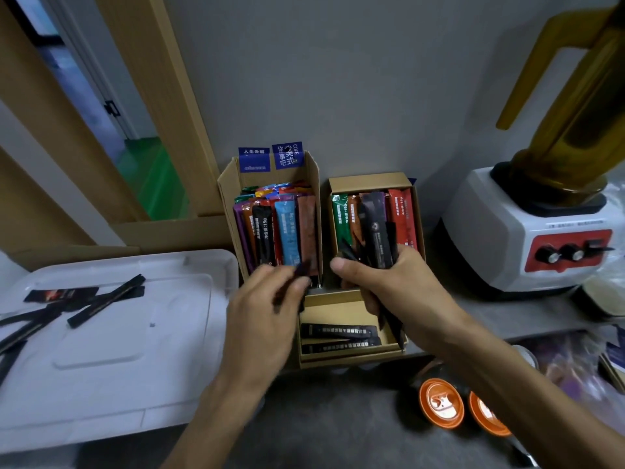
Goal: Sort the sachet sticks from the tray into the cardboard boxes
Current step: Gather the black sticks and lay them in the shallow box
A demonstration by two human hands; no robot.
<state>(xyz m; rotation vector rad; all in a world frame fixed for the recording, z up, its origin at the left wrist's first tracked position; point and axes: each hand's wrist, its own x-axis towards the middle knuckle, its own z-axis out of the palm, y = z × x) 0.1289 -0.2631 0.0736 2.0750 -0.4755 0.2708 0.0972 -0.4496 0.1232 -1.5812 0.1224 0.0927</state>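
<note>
The right hand (pixel 389 282) is wrapped round a bundle of black sachet sticks (pixel 375 231), fingers and thumb curled tight on its middle. This looks like a way to keep several sticks gathered and squared up so they can go into a box together. The bundle's long axis runs near to far with a slight tilt. Its far ends point over the far right box (pixel 368 182), and its near ends poke out below the hand above the near box (pixel 331 309).

The left hand (pixel 263 309) hangs just beside the bundle, at the near edge of the far left box (pixel 230 198). Its fingertips pinch one dark stick (pixel 302 269), blurred, probably to feed it to the bundle or drop it alone. That stick seems to stand roughly near to far, though its exact direction cannot be told.

The two far boxes hold coloured sticks packed on end, side by side, which keeps the colours readable. In the near box, black sticks (pixel 338 331) lie flat with their long axes left to right, so the black kind appears to belong there.

More loose black sticks (pixel 105 301) lie crossed at angles on the white tray (pixel 135 350) on the left of the counter, so the sorting looks unfinished. A blender (pixel 527 231) stands on the right, and two orange lids (pixel 441 402) sit near the person.
</note>
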